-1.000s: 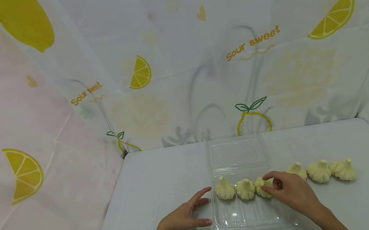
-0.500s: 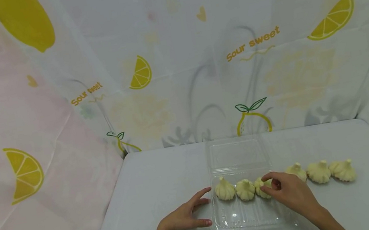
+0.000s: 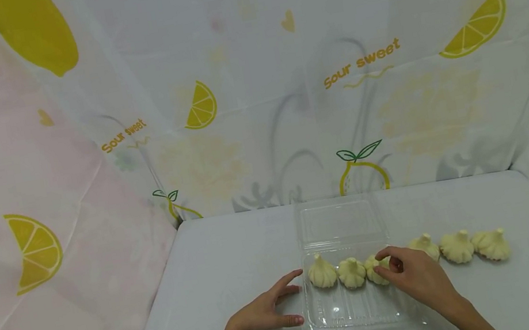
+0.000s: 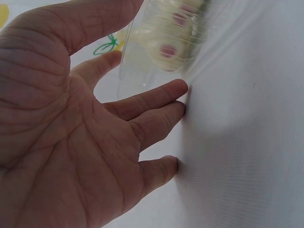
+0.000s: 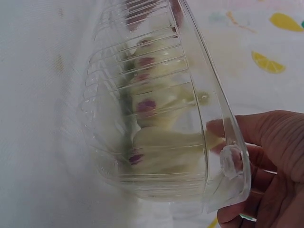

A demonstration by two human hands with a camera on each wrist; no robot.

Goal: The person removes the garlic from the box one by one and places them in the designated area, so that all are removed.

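A clear plastic clamshell box (image 3: 356,322) lies with its lid (image 3: 341,222) folded back. Inside it, along the back, stand three pale garlic bulbs: a left bulb (image 3: 321,272), a middle bulb (image 3: 351,273) and a right bulb (image 3: 374,272). My right hand (image 3: 420,276) pinches the right bulb near its stem (image 5: 216,142) with thumb and forefinger, above the box's right rim. At the box's left side my left hand (image 3: 265,311) is spread, with forefinger and thumb extended to the rim. Other fingertips (image 4: 179,87) of it rest on the white table.
Right of the box, three more garlic bulbs stand in a row: one partly behind my right hand (image 3: 425,246), then a second bulb (image 3: 457,247) and a third bulb (image 3: 491,245). A lemon-printed curtain (image 3: 259,131) closes off the table's back edge.
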